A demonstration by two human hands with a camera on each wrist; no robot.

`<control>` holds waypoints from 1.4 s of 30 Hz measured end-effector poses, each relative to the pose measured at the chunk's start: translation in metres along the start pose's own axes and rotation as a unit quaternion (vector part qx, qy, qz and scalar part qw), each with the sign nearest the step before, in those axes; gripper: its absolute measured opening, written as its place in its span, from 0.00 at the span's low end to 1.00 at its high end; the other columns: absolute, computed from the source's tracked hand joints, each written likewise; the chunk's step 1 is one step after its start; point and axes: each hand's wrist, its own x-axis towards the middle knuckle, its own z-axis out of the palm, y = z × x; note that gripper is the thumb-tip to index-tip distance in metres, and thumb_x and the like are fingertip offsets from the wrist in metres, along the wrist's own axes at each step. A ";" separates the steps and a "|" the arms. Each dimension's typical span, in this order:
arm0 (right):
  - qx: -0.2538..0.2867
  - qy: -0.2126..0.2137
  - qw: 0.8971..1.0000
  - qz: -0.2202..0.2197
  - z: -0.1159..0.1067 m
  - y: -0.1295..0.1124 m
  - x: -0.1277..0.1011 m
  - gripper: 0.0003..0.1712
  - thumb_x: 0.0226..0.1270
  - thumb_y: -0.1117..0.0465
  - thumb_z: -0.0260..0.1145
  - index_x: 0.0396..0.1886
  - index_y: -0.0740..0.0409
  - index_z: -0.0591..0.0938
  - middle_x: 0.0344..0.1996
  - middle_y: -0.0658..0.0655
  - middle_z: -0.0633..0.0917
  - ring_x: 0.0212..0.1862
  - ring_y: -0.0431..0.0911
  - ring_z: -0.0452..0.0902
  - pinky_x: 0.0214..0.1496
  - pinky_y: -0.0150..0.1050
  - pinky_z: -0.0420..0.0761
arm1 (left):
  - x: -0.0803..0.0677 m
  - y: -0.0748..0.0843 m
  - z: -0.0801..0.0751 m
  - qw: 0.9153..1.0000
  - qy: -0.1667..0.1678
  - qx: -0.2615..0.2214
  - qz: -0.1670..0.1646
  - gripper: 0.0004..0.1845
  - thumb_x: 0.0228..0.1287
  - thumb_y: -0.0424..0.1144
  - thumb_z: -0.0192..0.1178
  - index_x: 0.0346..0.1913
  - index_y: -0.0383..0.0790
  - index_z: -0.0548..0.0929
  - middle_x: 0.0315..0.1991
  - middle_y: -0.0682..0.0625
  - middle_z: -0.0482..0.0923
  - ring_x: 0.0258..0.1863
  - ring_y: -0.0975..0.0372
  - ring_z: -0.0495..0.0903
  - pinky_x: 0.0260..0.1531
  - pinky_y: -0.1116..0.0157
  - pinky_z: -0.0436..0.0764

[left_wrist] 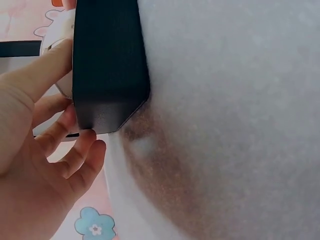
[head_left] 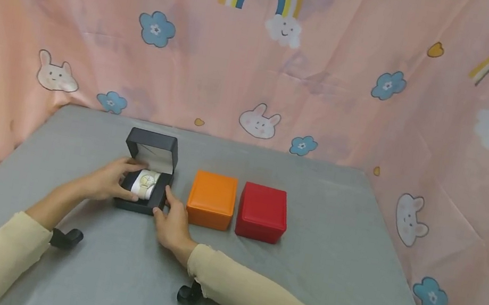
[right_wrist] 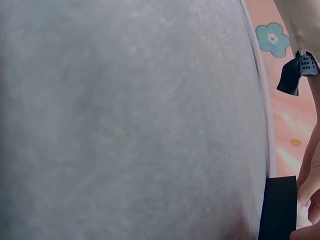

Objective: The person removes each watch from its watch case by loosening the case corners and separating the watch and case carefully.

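Both hands flank the open black watch box [head_left: 145,179]
Left hand [head_left: 111,180] curls onto the watch [head_left: 146,182] from the left; right hand [head_left: 172,222] rests relaxed fingers against the box's near right corner.

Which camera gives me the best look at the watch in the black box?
The head view: the watch sits on its cushion in the open black box. The left wrist view shows mostly the box's outside; the right wrist view only a box corner.

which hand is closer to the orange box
Right. The right hand rests at the black box's front corner, just left of the orange box; the left hand is beyond the black box.
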 end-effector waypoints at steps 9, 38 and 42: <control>0.005 0.002 1.000 0.012 -0.001 -0.003 0.000 0.36 0.73 0.68 0.62 0.78 0.60 0.63 0.70 0.64 0.74 0.72 0.51 0.71 0.75 0.47 0.69 | 0.000 0.006 -0.001 0.999 0.017 0.029 0.006 0.42 0.52 0.42 0.79 0.68 0.30 0.74 0.64 0.24 0.70 0.63 0.32 0.70 0.59 0.33 0.70; 0.044 0.011 0.999 0.022 0.002 -0.003 0.000 0.35 0.74 0.69 0.60 0.78 0.56 0.63 0.71 0.64 0.73 0.72 0.53 0.72 0.73 0.47 0.72 | -0.010 0.000 -0.005 0.995 0.020 -0.097 -0.008 0.43 0.54 0.36 0.77 0.72 0.31 0.69 0.71 0.30 0.68 0.68 0.34 0.69 0.59 0.42 0.79; 0.040 0.012 0.999 0.010 0.001 0.001 -0.002 0.35 0.74 0.70 0.60 0.77 0.58 0.64 0.70 0.66 0.73 0.71 0.55 0.72 0.72 0.48 0.73 | -0.012 0.000 -0.003 0.992 0.027 -0.122 -0.011 0.44 0.54 0.35 0.77 0.73 0.31 0.68 0.71 0.30 0.68 0.67 0.36 0.71 0.60 0.43 0.79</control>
